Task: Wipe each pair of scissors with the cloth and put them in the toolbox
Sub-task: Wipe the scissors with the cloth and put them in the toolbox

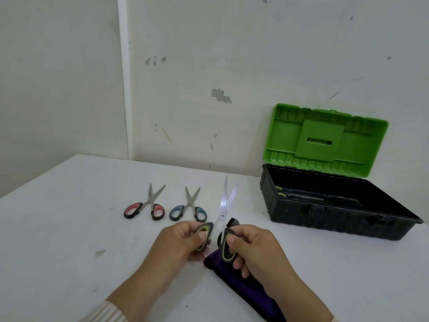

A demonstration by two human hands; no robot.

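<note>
Left hand (178, 242) grips one handle loop of the green-handled scissors (223, 213), fingers curled round it, while the right hand (255, 245) grips the other loop with its thumb through the ring. Both hands sit low in the middle of the frame, holding the pair just above the worktop (69, 228). The dark purple cloth (243, 287) runs under the right hand toward the lower edge, with a corner poking up past the fingers; whether that hand also clamps it I cannot tell. The held pair's long axis runs almost straight up the frame, handles toward the person and tips toward the wall (255, 66), the blades parted in a narrow V. Left of it, the blue-handled scissors (188, 209) and pink-handled scissors (145, 209) lie flat, side by side but apart, each spread open with tips pointing up the frame. At right, the toolbox (336, 224) stands with its green lid (325, 140) tipped back; inside, a stowed pair (282, 192) seems to lie with green handles at the left end and blades running rightward. By my reading one pair is done, one is in hand, and two remain.
</note>
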